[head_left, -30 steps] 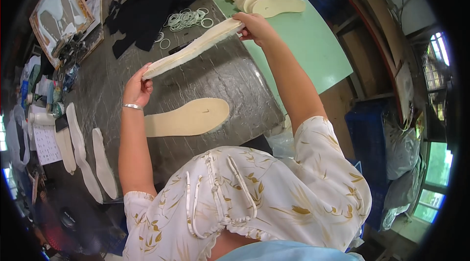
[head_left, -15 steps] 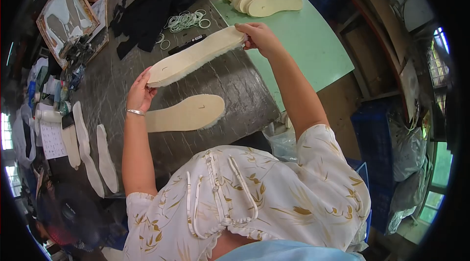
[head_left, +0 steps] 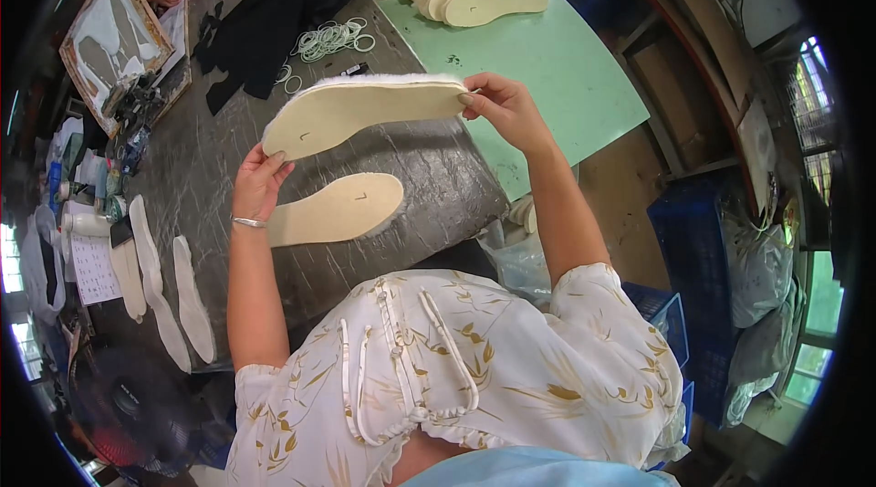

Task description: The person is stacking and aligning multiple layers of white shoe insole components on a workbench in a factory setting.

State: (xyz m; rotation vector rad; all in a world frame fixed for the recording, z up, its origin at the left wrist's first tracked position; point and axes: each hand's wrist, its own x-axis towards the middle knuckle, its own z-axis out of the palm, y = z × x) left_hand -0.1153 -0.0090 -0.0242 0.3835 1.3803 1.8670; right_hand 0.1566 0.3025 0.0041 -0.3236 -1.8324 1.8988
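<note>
The held insole [head_left: 365, 108] has been rolled over: it was seen nearly edge-on at first, and its flat face is now fully presented. The fleece, previously seen along the lower edge, is now seen along the upper. The right hand [head_left: 505, 111] has been brought nearer the body.

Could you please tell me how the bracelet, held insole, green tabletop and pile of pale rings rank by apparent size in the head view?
1. Green tabletop
2. Held insole
3. Pile of pale rings
4. Bracelet
</note>
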